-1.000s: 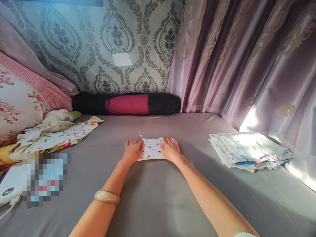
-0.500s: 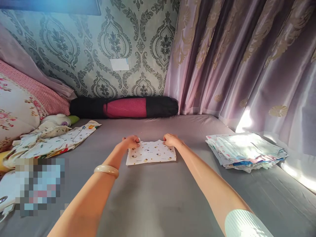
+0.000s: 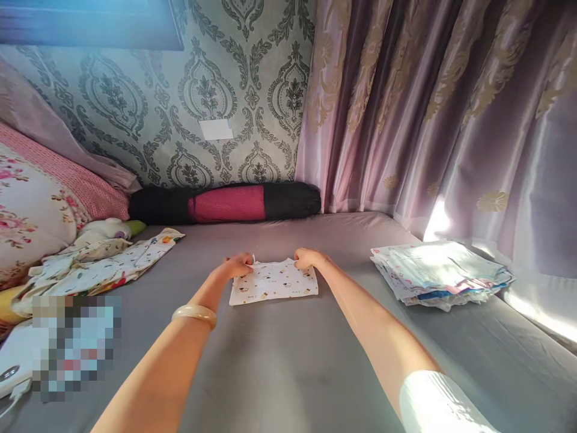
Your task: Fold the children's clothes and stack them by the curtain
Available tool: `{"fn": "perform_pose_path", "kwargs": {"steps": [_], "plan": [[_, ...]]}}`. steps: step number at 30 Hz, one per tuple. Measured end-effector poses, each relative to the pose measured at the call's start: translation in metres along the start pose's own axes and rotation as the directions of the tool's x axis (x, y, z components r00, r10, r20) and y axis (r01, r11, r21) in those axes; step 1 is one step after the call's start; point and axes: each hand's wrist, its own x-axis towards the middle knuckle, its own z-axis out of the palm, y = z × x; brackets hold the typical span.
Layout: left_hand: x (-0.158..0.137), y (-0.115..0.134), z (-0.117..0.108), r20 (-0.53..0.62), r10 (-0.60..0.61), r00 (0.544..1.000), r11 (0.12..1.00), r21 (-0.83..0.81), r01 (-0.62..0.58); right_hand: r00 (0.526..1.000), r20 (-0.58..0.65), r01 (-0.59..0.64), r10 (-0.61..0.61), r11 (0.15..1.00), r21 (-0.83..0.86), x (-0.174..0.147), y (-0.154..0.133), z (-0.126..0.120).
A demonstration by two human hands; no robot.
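Note:
A white printed garment (image 3: 274,282), folded into a flat rectangle, lies on the grey bed sheet (image 3: 270,361) in front of me. It carries small brown and dark figures. My left hand (image 3: 238,265) pinches its far left corner, the fingertips partly hidden. At the far right corner, my right hand (image 3: 307,258) grips the cloth with curled fingers. A pale bangle (image 3: 195,314) circles my left forearm. The garment's near edge rests free on the sheet.
Folded clothes form a stack (image 3: 442,273) at the right. Loose printed clothes (image 3: 112,261) lie at the left, by a floral pillow (image 3: 31,210). A black and pink roll bag (image 3: 225,203) runs along the wall. A white device (image 3: 22,355) with a cable sits near left.
The view has tilted up slightly, so everything sits a little lower. Both hands keep their hold on the garment's far corners, with hardly any movement.

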Motion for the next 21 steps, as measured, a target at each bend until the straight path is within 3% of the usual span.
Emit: {"fn": "perform_pose_path", "kwargs": {"steps": [4, 10, 21], "plan": [[-0.009, 0.008, -0.010, 0.072, -0.057, 0.996, 0.998, 0.014, 0.056, 0.998, -0.052, 0.034, -0.033, 0.999, 0.017, -0.008, 0.004, 0.004], [-0.019, 0.018, -0.031, 0.059, -0.053, 0.997, 0.998, -0.012, 0.054, 0.989, -0.128, 0.086, -0.081, 0.996, 0.034, -0.021, 0.010, 0.000], [-0.028, 0.016, -0.067, 0.088, 0.043, 0.995, 0.993, -0.112, -0.033, 0.962, -0.119, 0.250, -0.246, 0.968, 0.021, -0.047, 0.018, -0.038]]}}
